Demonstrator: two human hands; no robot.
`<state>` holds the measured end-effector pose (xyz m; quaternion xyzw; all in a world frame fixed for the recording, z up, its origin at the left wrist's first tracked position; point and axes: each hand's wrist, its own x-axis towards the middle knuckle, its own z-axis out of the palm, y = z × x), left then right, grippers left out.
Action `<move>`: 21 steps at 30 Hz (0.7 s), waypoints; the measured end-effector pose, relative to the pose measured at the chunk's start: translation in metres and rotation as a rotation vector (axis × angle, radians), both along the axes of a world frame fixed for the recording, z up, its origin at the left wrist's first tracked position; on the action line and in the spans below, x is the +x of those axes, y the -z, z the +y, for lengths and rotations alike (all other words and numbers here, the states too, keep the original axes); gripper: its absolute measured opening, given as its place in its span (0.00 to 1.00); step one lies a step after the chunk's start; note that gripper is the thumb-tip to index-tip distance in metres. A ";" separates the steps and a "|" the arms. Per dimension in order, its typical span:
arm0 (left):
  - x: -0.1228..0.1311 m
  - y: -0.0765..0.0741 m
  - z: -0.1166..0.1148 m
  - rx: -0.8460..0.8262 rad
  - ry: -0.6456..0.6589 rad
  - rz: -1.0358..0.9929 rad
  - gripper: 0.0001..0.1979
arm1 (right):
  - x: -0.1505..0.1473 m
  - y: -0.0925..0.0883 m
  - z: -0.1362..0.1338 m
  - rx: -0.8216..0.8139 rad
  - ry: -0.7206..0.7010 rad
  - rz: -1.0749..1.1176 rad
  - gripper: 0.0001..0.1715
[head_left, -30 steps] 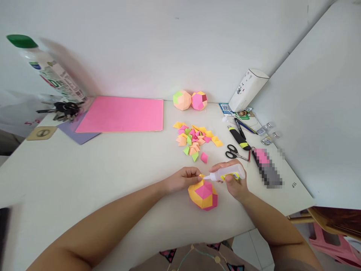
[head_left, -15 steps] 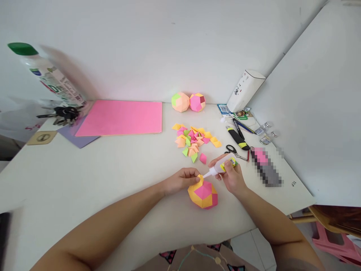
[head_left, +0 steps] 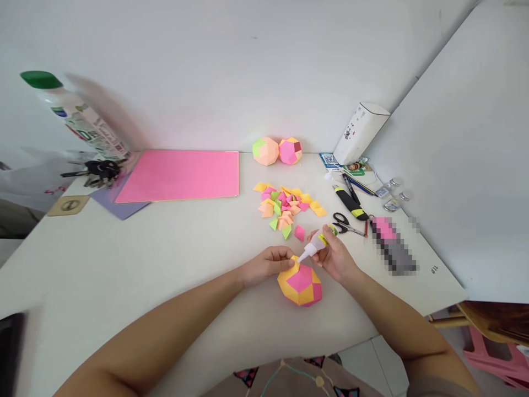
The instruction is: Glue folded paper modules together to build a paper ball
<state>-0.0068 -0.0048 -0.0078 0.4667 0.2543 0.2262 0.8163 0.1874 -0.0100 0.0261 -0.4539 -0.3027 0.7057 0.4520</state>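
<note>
My left hand [head_left: 270, 264] pinches the upper edge of a yellow and pink faceted paper ball [head_left: 300, 284], which rests near the front of the white table. In my right hand [head_left: 336, 258] is a glue bottle [head_left: 319, 241] with a white nozzle and a yellow-green label. Its tip points down and left, at the yellow flap beside my left fingertips; whether it touches the paper I cannot tell. Beyond the hands lies a pile of small folded paper pieces [head_left: 285, 204] in yellow, pink, green and peach, with one pink piece [head_left: 300, 232] nearest the bottle.
Two paper balls [head_left: 265, 151] stand against the wall. Scissors [head_left: 347, 225], a cutter [head_left: 350, 202], pens and small glass jars [head_left: 392, 193] lie at the right. Pink sheets [head_left: 182, 175], keys [head_left: 99, 172] and a green-capped bottle [head_left: 82, 121] are at the left.
My right hand has tilted the glue bottle, so more of its body is hidden behind the fingers. My left hand keeps its pinch on the paper ball. The view has shifted slightly.
</note>
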 end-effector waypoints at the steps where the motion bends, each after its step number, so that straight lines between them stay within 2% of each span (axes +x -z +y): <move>1: 0.000 0.001 0.000 -0.001 -0.003 0.003 0.14 | 0.000 0.001 0.000 -0.029 0.004 0.018 0.22; 6: 0.000 0.001 0.001 0.008 -0.006 0.005 0.14 | 0.001 -0.001 0.001 -0.105 -0.029 0.102 0.22; 14: 0.001 0.000 0.000 -0.007 -0.008 0.005 0.14 | 0.004 -0.006 0.001 0.050 0.020 0.059 0.21; 21: 0.000 0.000 0.001 -0.026 -0.008 -0.017 0.12 | 0.001 -0.002 0.000 0.037 0.024 0.016 0.20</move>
